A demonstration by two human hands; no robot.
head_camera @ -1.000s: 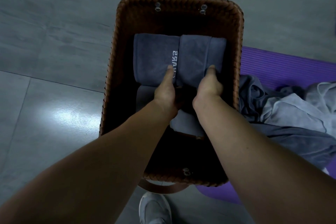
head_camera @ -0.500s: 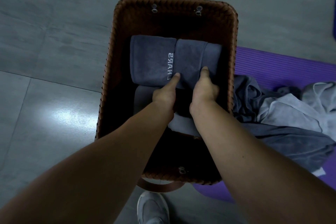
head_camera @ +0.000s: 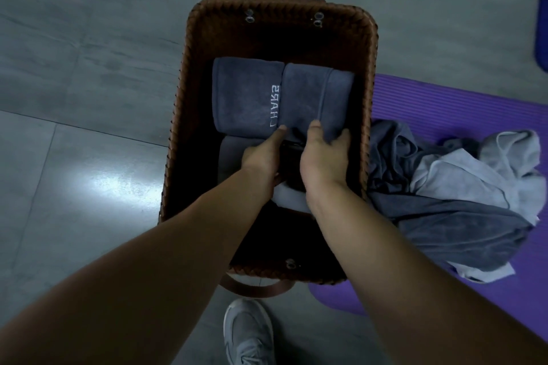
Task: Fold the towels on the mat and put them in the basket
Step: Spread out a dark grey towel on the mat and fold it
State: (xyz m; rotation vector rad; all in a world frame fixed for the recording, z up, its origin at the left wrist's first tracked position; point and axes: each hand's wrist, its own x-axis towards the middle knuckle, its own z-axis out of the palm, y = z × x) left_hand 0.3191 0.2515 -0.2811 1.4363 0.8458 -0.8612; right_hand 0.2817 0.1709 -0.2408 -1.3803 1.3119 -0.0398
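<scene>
Head view. A woven brown basket [head_camera: 281,35], rectangular with rounded corners and a braided rim, stands on the grey tiled floor [head_camera: 89,68] with its long axis running away from the person. A brown strap handle [head_camera: 258,290] shows at its near end. Inside, toward the far end, lies the folded towel [head_camera: 246,98], dark grey and soft-napped. Its long axis lies crosswise to the basket, and a lengthwise fold and a line of white stitched letters run near to far across its middle. It rests on a paler towel [head_camera: 231,154] beneath. The left hand [head_camera: 262,155] pinches the towel's near edge with the thumb on top, the other fingers hidden below. The right hand [head_camera: 324,154] grips the near right corner, its thumb and fingers [head_camera: 341,136] curled over the cloth. To the right, just beside the basket, a heap of unfolded towels [head_camera: 444,187], dark and light grey and crumpled, lies on the ribbed purple mat [head_camera: 444,104]. A grey shoe [head_camera: 249,332] is on the floor near the bottom edge of the view.
</scene>
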